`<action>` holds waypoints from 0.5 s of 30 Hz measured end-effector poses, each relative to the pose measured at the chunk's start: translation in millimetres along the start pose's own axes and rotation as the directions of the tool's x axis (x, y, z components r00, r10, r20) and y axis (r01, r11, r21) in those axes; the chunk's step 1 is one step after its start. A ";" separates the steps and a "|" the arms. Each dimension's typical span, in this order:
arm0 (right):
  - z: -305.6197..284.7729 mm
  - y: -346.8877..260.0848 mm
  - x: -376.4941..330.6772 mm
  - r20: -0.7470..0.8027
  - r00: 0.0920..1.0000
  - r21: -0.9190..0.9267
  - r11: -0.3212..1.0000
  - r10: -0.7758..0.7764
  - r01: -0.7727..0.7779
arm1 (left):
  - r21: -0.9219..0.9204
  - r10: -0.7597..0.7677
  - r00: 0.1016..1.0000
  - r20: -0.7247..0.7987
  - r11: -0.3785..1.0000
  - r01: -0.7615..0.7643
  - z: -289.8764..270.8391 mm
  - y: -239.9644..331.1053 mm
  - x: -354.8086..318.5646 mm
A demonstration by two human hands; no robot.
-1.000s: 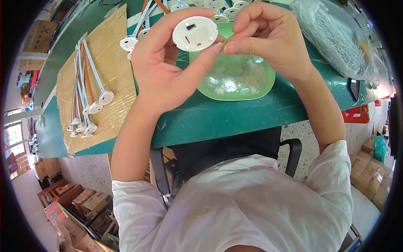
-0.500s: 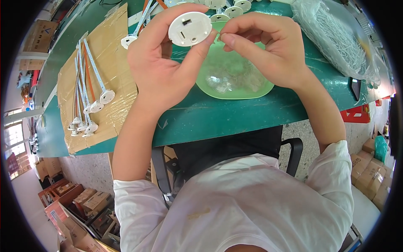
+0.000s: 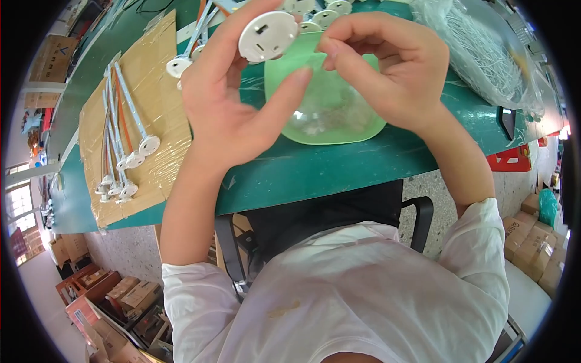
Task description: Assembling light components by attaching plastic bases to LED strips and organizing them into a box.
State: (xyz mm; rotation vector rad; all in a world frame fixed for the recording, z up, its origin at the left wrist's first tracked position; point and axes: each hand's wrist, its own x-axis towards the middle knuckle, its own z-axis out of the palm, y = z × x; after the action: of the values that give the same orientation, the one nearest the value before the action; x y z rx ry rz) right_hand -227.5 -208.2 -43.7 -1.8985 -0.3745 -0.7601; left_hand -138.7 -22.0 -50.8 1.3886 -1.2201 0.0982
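Observation:
Up over the table, my left hand (image 3: pixel 233 109) holds a round white plastic cover (image 3: pixel 267 37) with small slots and a hole in its face. The fingers are behind its edge, and the thumb stands off from it, below and to the right. My right hand (image 3: pixel 393 69) is closed in a pinch beside the cover, thumb against fingertips; anything between them is too small to make out. Under both hands sits a green translucent bowl (image 3: pixel 330 136) with a heap of small clear pieces in it.
On the green table (image 3: pixel 290 172), a cardboard sheet (image 3: pixel 166 78) at left carries several strips with white round ends (image 3: pixel 149 145). More white round pieces (image 3: pixel 339 7) lie at the back. A clear bag (image 3: pixel 478 54) of thin white wires lies at right, near a black object (image 3: pixel 506 123).
My left thumb has come away from the white cover and dropped lower. The cover has shifted slightly left, and my right hand keeps its pinch.

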 end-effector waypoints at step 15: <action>12.4 -7.1 1.7 -0.052 0.945 -0.378 0.882 -0.324 0.282 | -0.110 -0.065 0.993 0.094 0.991 0.075 7.5 1.7 -7.4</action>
State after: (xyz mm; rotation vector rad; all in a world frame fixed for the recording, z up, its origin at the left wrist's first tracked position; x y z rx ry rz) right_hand -226.0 -194.1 -41.3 -2.1585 -0.4932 -1.2137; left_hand -147.5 -23.0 -56.8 1.3471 -1.2309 -0.0828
